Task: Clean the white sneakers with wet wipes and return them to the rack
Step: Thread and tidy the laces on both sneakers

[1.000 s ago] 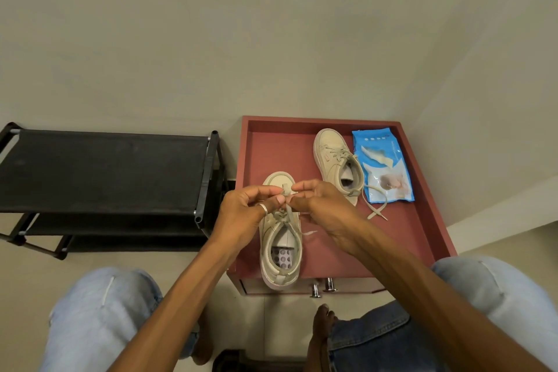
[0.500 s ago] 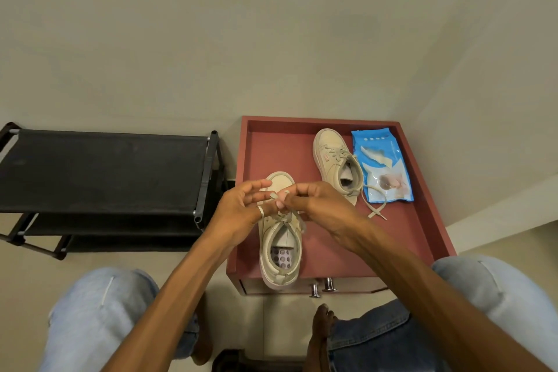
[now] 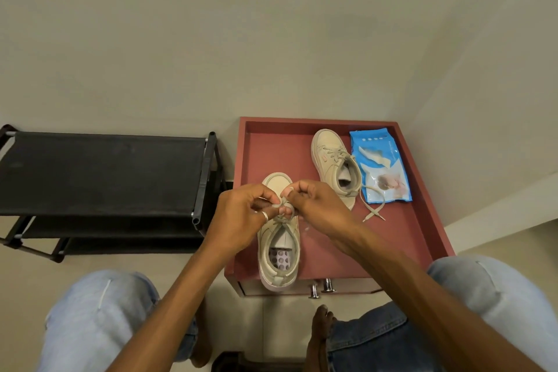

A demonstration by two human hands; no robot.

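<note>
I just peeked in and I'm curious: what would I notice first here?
The left hand and right hand pinch the laces of the near sneaker at the front of the red cabinet top. Behind it lies the other sneaker, lace ends loose, beside a blue wet-wipes pack.

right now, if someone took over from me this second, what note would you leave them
Left hand and right hand: both pinch the laces of the near sneaker, mid-knot.
Both sneakers sit on the red cabinet. The far sneaker has loose lace ends beside the wipes pack.
Done: cannot tell whether either sneaker is wiped; no wipe is out.
Left: finish this knot, tie the far sneaker, then put both on the rack.
</note>
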